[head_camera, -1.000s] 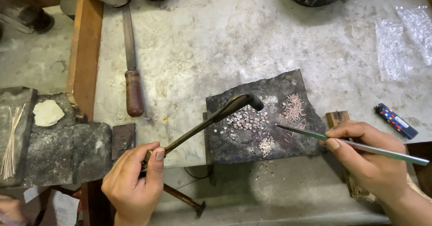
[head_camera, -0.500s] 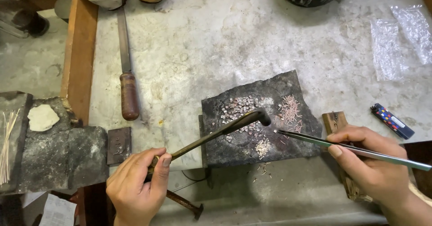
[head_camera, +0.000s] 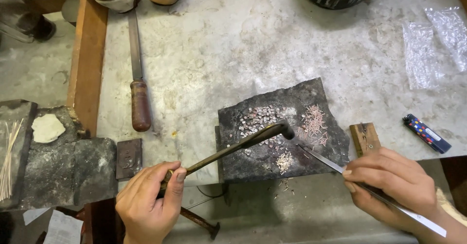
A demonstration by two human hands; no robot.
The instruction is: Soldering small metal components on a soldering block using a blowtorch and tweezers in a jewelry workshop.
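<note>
- While the left hand (head_camera: 148, 202) stays curled tight around the lower end of the bent metal torch pipe (head_camera: 238, 146), its hooked nozzle has slid from the upper middle of the dark slab (head_camera: 279, 164) toward the slab's centre, and it now sits just at 3 o'clock of the small round beads (head_camera: 257, 119).
- Over the same second the right hand (head_camera: 391, 183) has kept its pinch on the long tweezers (head_camera: 340, 168), whose tip has crept inward and now rests on the slab just at 5 o'clock of the nozzle, near the pale heap of tiny grains (head_camera: 283, 161).
- Judging from that, nozzle and tweezer tip are closing on one spot, so the work looks to be settling onto the pieces between the beads and the pink wire bits (head_camera: 314, 122).
- Left fingers are fully closed on the pipe, thumb on top; right fingers are closed on the tweezer shank, with its rear end running out past the wrist at 4 o'clock.
- Relative to the left fingers the nozzle lies well apart at 2 o'clock; relative to the right fingers the tweezer tip lies near, at 10 o'clock.
- Away from the hands, a wooden-handled file (head_camera: 137, 78) lies at 11 o'clock of the slab, a small wood block (head_camera: 365, 137) sits just beside the slab's 3 o'clock edge, and a dark lighter (head_camera: 426, 133) lies beyond that.
</note>
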